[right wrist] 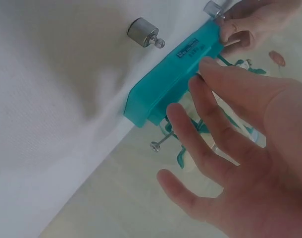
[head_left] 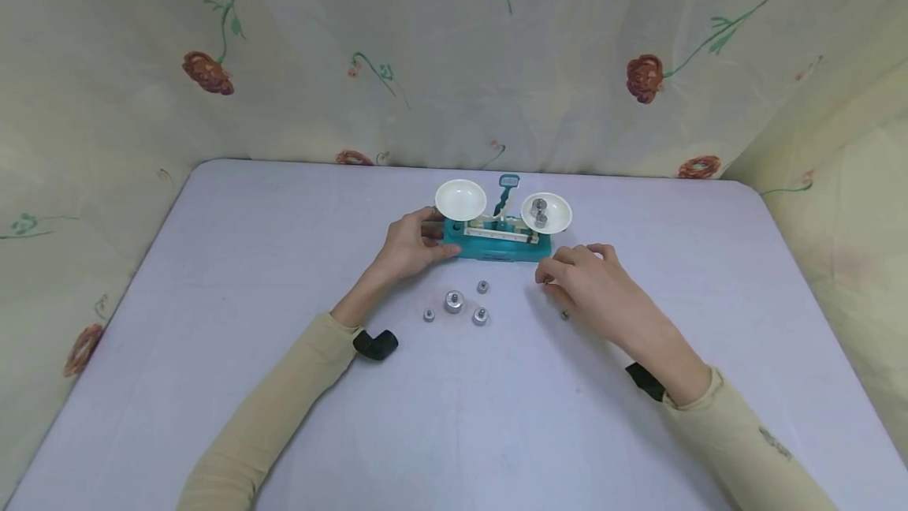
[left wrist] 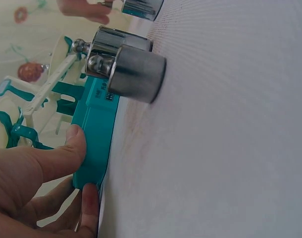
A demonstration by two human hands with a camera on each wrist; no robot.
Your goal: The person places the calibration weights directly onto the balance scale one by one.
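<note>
A small teal balance scale point(head_left: 496, 248) with two white pans stands toward the back of the table. My left hand point(head_left: 410, 247) grips the left end of its base, thumb point(left wrist: 74, 144) along the front. The left pan point(head_left: 459, 200) is bare; the right pan point(head_left: 560, 215) bears metal weights point(head_left: 540, 211). My right hand point(head_left: 585, 282) hovers in front of the base's right end. Its thumb and index fingertip meet in a pinch, with a tiny dark bit showing between them. The other fingers point(right wrist: 173, 191) spread loosely.
Several knobbed metal weights stand in front of the scale, the largest weight point(head_left: 454, 302) among smaller ones. A tiny weight point(head_left: 565, 315) lies under my right hand. A floral curtain point(head_left: 426, 61) hangs behind the pale tabletop point(head_left: 454, 416).
</note>
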